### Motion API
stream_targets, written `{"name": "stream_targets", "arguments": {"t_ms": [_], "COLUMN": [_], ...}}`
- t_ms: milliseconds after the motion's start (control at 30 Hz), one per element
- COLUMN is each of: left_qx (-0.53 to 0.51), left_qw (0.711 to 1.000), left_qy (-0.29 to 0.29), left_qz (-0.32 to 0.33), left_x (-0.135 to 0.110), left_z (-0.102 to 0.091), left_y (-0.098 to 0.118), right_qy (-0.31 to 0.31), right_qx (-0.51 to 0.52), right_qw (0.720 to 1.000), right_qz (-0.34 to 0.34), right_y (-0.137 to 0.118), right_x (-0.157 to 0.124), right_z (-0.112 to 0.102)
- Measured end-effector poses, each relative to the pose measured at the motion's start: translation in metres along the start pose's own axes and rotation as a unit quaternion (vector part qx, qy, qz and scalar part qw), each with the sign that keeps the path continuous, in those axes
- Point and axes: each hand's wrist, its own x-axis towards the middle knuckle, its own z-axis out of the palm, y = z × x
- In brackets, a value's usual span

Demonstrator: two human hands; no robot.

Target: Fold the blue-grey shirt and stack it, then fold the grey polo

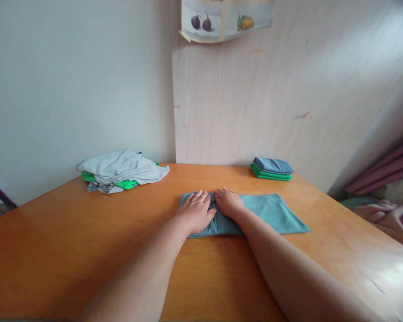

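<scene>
A teal garment [272, 212], folded into a long flat strip, lies across the middle of the table. Its left end has a seam or fold edge running under my hands. My left hand [197, 210] rests flat on that left part, fingers stretched out and slightly spread. Just to its right, my right hand [229, 203] presses on the cloth with the palm down and fingers extended. Neither hand grips anything. Part of the cloth beneath both hands is hidden.
On the wooden table [121, 241], a loose heap of grey and green clothes [121, 167] lies at the back left. A neat folded stack [272, 168], blue-grey over green, sits at the back right. Behind stands a wall panel [215, 107]; crumpled fabric [386, 217] lies beyond the right edge.
</scene>
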Motion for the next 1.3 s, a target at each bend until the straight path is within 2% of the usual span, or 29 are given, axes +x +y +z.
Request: {"name": "stream_targets", "arguments": {"t_ms": [200, 433, 633, 933, 1200, 1300], "left_qx": [-0.008, -0.025, -0.023, 0.003, 0.024, 0.017], "left_qw": [1.000, 1.000, 0.999, 0.998, 0.995, 0.995], "left_qy": [-0.006, 0.018, 0.037, 0.068, 0.099, 0.094], "left_qz": [0.005, -0.007, -0.009, -0.003, 0.001, 0.012], "left_x": [-0.001, 0.001, 0.001, 0.000, -0.003, -0.001], "left_z": [-0.001, -0.001, 0.001, 0.001, -0.007, -0.007], "left_y": [0.000, -0.001, -0.001, 0.000, 0.005, 0.007], "right_qy": [0.006, 0.034, 0.101, 0.059, 0.073, 0.066], "right_qx": [0.015, 0.057, 0.144, 0.114, 0.129, 0.123], "right_qw": [1.000, 0.996, 0.981, 0.990, 0.988, 0.989], "right_qz": [0.007, 0.065, 0.085, 0.055, 0.041, 0.052], "right_y": [0.001, 0.003, 0.006, 0.004, 0.003, 0.002], "right_x": [-0.001, 0.001, 0.003, 0.005, 0.008, 0.007], "right_z": [-0.002, -0.002, 0.002, 0.003, 0.008, 0.006]}}
